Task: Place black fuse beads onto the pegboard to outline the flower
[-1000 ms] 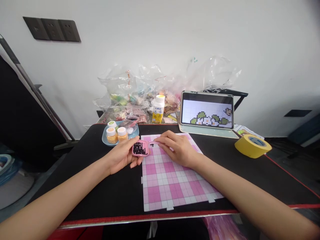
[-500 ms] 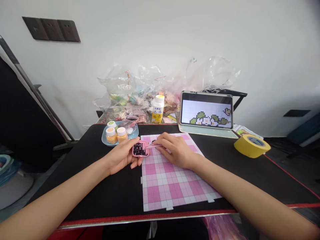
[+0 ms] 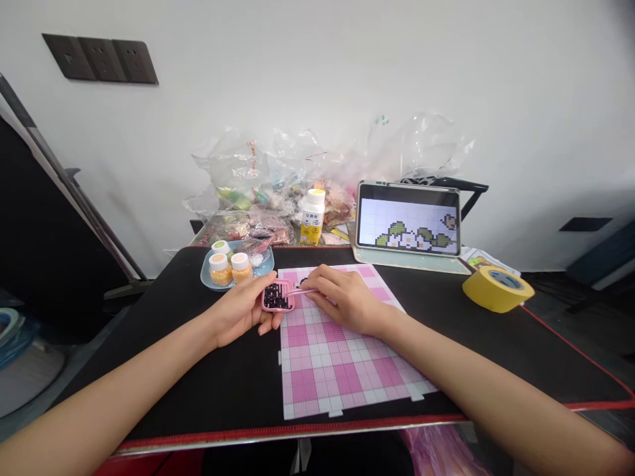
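My left hand grips a small pink tray of black beads, its thumb along the tray's top edge. From the right, my right hand pinches thin pink tweezers, whose tip reaches over the beads in the tray. Whether a bead sits in the tip is too small to tell. Beneath my right hand lies a pink and white checked pegboard. A small patch of black beads on the board shows just beyond the tweezers, partly hidden by my fingers.
On the left, a blue tray bears several small bead jars. Behind stand a white and yellow bottle and plastic bags. A tablet displays a pixel flower pattern. A yellow tape roll lies on the right of the black mat.
The tweezers have dipped slightly, and their tip has shifted farther over the beads in the tray. Both hands stay nearly in place. The whole view has drifted a little.
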### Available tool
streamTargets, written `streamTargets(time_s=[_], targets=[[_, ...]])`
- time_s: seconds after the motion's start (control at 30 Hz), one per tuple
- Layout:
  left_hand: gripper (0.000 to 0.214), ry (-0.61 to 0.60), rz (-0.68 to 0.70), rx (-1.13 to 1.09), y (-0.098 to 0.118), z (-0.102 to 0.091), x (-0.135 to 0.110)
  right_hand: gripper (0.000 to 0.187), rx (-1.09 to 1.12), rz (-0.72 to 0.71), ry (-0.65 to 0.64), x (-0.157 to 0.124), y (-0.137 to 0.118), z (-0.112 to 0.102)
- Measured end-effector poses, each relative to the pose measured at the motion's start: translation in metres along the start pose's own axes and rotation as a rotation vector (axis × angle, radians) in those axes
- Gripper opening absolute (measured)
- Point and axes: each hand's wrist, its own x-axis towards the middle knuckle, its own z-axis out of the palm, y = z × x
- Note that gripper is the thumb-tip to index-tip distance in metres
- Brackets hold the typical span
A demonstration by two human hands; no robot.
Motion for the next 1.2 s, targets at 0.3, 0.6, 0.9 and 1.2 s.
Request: streamTargets(time_s=[0.3,0.6,0.9,1.2], targets=[[0.048,-0.004,0.0,0.022,-0.004,-0.004,0.001,0.02,0.005,-0.008,0.008,0.001,0.0,0.001],[0.048,0.012,0.006,-0.02,-0.002,-0.004,0.001,0.02,0.019,0.09,0.113,0.002,0.001,-0.008],[0.043,0.044,0.038,-0.058,-0.005,-0.006,0.002,0.018,-0.015,0.16,0.064,-0.002,0.012,-0.012],[0.046,0.07,0.049,-0.07,-0.006,-0.009,0.003,0.02,-0.038,0.188,-0.004,-0.005,0.015,-0.011]])
